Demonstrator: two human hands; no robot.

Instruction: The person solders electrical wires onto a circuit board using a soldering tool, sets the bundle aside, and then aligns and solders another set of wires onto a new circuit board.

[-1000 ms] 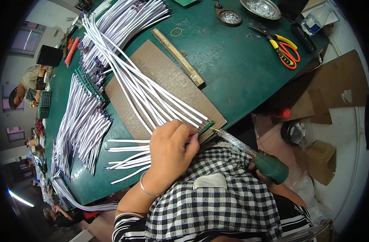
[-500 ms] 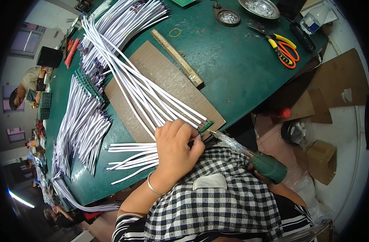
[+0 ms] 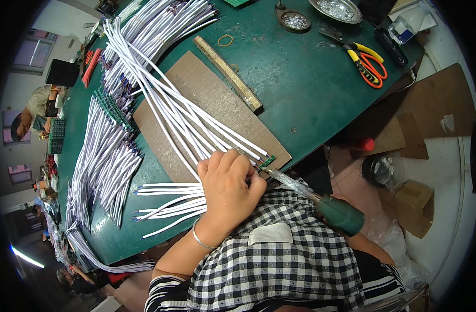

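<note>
Co-worker: one person (image 3: 32,117) seated at the far left edge.
Wire bundles: white cables (image 3: 105,156) piled along the green table (image 3: 300,78), too many to count; seven or so loose ones lie by the wrist.
Brown board: one (image 3: 206,99), under fanned cables.
Left hand: (image 3: 228,190) fingers curled shut, pinching cable ends against a small green circuit board (image 3: 266,162) at the board's near corner.
Soldering iron: one (image 3: 321,203), tip at the circuit board.
Right hand: hidden below the green handle; grip cannot be told.
Cutters: two pairs (image 3: 365,60), yellow and orange.
Dishes: two (image 3: 295,20).
</note>
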